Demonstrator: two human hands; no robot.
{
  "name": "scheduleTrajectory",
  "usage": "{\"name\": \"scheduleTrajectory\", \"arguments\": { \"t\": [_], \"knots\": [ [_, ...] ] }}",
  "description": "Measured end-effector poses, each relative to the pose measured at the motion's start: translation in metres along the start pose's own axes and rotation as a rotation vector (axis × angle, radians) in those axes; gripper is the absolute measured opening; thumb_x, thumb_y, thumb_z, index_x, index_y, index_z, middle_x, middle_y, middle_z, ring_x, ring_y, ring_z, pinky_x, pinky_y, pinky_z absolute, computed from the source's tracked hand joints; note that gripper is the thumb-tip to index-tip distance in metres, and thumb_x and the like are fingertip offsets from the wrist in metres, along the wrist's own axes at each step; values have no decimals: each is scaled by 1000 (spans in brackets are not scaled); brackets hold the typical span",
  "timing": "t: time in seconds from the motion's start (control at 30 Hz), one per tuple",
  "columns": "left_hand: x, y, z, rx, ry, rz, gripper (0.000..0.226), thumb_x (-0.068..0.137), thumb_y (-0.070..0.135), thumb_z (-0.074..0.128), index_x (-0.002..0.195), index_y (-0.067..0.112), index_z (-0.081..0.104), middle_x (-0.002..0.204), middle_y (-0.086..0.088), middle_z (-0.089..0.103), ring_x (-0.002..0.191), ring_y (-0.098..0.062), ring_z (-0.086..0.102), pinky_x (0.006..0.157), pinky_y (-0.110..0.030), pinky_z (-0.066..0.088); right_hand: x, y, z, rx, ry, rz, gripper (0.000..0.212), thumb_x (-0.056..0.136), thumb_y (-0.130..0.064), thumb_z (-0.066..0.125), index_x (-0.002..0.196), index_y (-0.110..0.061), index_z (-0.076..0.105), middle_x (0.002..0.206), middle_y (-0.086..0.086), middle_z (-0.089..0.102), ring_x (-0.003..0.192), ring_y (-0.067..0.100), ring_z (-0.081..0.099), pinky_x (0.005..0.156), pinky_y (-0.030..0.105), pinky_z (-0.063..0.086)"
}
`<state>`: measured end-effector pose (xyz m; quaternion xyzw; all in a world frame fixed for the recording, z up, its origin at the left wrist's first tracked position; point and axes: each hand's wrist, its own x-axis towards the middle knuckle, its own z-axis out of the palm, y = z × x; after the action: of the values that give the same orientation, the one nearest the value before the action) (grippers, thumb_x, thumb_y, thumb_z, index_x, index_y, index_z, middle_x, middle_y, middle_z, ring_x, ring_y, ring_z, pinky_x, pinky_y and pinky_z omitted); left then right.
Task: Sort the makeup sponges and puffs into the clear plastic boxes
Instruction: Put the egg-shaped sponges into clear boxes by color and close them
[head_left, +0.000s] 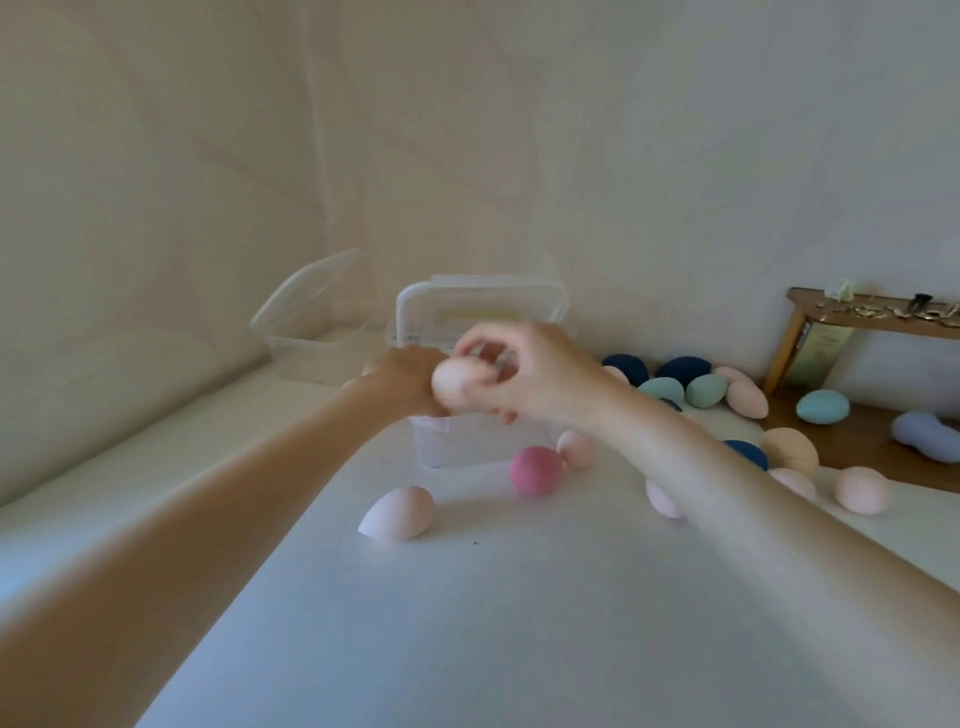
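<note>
Both hands meet above a clear plastic box whose lid stands open behind them. My left hand is curled round a peach makeup sponge. My right hand pinches the same sponge from the right with bent fingers. On the white surface in front lie a pale pink teardrop sponge, a dark pink sponge and a small peach sponge. A second clear box sits at the back left, its lid open. The inside of the near box is hidden by the hands.
To the right lies a heap of navy, teal and peach sponges and a lavender puff. A wooden shelf with small items stands at the far right. A pale wall rises close behind.
</note>
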<state>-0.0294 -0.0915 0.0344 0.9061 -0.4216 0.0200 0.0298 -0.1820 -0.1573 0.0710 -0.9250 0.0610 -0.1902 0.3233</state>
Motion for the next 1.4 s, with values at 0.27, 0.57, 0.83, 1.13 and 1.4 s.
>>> {"name": "scheduleTrajectory", "arguments": {
  "t": [0.27, 0.57, 0.83, 1.13, 1.4],
  "knots": [
    [0, 2, 2, 10, -9, 30, 30, 86, 32, 55, 115, 24, 59, 119, -4, 56, 111, -26, 56, 89, -33, 45, 44, 11, 18, -190, -160, 322, 29, 82, -4, 52, 106, -9, 68, 79, 3, 59, 55, 9, 47, 46, 15, 39],
    [8, 2, 1, 115, -18, 35, 34, 84, 16, 57, 118, 16, 58, 120, -3, 60, 111, -25, 58, 90, -31, 48, 66, 26, 30, -346, -107, 431, 36, 79, -2, 62, 114, -2, 59, 95, 7, 54, 87, 19, 51, 70, 26, 41],
    [8, 0, -3, 117, -26, 47, 32, 82, 20, 54, 113, 18, 62, 111, -1, 66, 102, -23, 63, 75, -25, 46, 73, 29, 34, -279, -100, 438, 31, 78, -2, 60, 107, -7, 67, 65, -1, 52, 79, 22, 56, 60, 24, 46],
    [-5, -8, -19, 18, -30, 108, 43, 88, 19, 53, 131, 20, 47, 133, 0, 52, 121, -23, 52, 93, -29, 42, 72, 37, 50, -440, 27, 330, 11, 86, -8, 52, 75, -6, 49, 91, 14, 57, 98, 28, 57, 71, 26, 33],
    [-10, -1, -20, -12, 28, 313, 36, 92, 7, 42, 112, 22, 67, 119, -3, 64, 109, -23, 60, 97, -32, 47, 76, 43, 41, -286, -26, 419, 30, 84, -5, 50, 54, -12, 49, 59, 5, 52, 79, 20, 54, 60, 24, 43]
  ]
}}
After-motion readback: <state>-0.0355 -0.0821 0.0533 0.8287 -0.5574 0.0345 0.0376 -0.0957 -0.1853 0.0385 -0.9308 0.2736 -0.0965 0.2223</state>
